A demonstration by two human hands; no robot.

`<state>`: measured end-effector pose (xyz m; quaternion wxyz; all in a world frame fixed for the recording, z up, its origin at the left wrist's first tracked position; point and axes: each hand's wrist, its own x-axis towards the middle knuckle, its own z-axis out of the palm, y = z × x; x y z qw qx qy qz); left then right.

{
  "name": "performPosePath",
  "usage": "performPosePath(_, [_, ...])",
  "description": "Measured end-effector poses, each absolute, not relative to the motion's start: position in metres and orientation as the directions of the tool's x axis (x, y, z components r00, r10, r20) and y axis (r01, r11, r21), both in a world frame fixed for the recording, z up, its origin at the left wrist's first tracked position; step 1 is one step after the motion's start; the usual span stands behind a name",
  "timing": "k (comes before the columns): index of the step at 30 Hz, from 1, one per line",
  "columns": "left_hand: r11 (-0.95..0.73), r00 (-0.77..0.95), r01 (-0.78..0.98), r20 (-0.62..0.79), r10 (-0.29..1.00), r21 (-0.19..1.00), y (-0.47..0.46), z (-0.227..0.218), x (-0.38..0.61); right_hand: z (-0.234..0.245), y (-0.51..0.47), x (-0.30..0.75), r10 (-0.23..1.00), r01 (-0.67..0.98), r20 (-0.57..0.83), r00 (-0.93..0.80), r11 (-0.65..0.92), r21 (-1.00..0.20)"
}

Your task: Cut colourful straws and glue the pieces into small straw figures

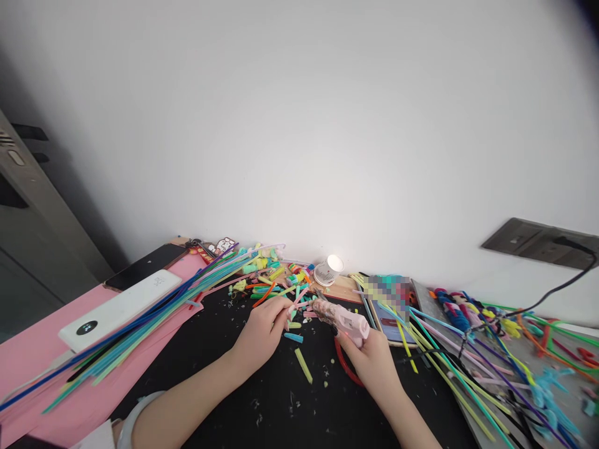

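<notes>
My right hand (372, 362) is closed around the grip of a pink glue gun (349, 321), whose stained nozzle end points left. My left hand (266, 327) pinches a short pink pipe cleaner (302, 305) close to that nozzle. Whether the two touch, I cannot tell. Below the hands, a yellow-green pipe cleaner piece (304, 366) and a blue one (293, 337) lie on the black mat (262, 405). A red ring-shaped thing (345, 365) is partly hidden by my right hand.
A white paper cup (329, 270) stands by the wall. Bundled pipe cleaners (154, 324) lie left, beside a white power bank (121, 310). More pipe cleaners (461, 368) spread on the right. A black cord (552, 290) runs from the wall socket (533, 242) across them.
</notes>
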<state>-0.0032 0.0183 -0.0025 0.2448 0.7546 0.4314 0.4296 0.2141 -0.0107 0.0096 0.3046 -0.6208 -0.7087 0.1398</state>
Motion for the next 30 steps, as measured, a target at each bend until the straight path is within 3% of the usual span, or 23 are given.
performPosePath(6, [-0.499,0.242,0.439,0.437,0.866,0.747,0.018,-0.002,-0.003,0.007,-0.01,0.218,0.962,0.834,0.274,0.0,0.152,-0.531])
performPosePath(13, [-0.473,0.221,0.424,0.418,0.881,0.772,0.017,0.0,-0.003,0.009,-0.01,0.22,0.957,0.948,0.257,0.136,-0.051,-0.314])
performPosePath(23, [-0.501,0.269,0.395,0.424,0.865,0.77,0.015,0.001,-0.002,-0.007,-0.008,0.221,0.931,0.994,0.357,0.076,-0.043,-0.099])
performPosePath(30, [-0.521,0.349,0.353,0.407,0.844,0.777,0.013,0.004,-0.002,0.002,-0.012,0.215,0.891,0.986,0.452,0.042,0.035,-0.162])
